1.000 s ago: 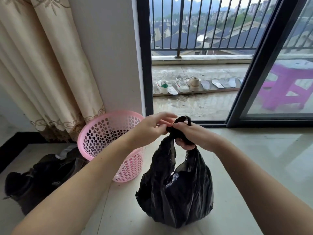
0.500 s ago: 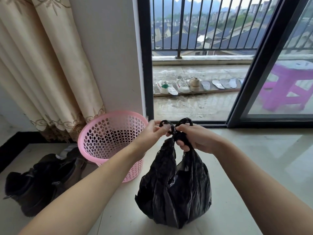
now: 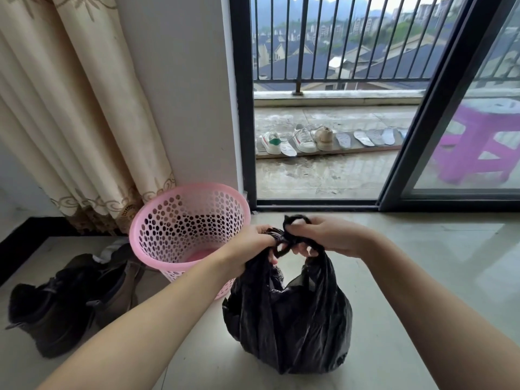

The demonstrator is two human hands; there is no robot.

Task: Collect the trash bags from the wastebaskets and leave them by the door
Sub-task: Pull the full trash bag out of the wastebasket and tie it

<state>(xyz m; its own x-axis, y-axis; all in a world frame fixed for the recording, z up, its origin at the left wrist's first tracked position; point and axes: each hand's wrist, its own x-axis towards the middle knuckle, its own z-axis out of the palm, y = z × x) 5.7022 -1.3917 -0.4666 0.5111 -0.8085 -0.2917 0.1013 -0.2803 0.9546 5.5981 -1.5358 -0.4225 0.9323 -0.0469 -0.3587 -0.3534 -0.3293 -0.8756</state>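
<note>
Trash bag (image 3: 289, 319): thin black plastic, crinkled, faint sheen. Wastebasket (image 3: 188, 229), centre left: pink perforated plastic, smooth. Floor (image 3: 422, 277): glossy polished tile. Curtain (image 3: 70, 108), upper left: beige cloth, matt. Boots (image 3: 56, 305), lower left: dark, matt.

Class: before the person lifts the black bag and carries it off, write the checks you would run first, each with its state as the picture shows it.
1. Both hands on the handles: ok. The left hand and right hand grip the black bag at its top.
2. Knot finished: cannot tell; the handles are twisted together between the fingers.
3. Bag out of the pink wastebasket: ok; it stands on the floor beside it.
4. Wastebasket emptied: ok; its bottom shows bare.
5. Tears or leaks: cannot tell; only this side shows.
6. Nothing underfoot: not ok; dark boots lie left of the wastebasket.
</note>
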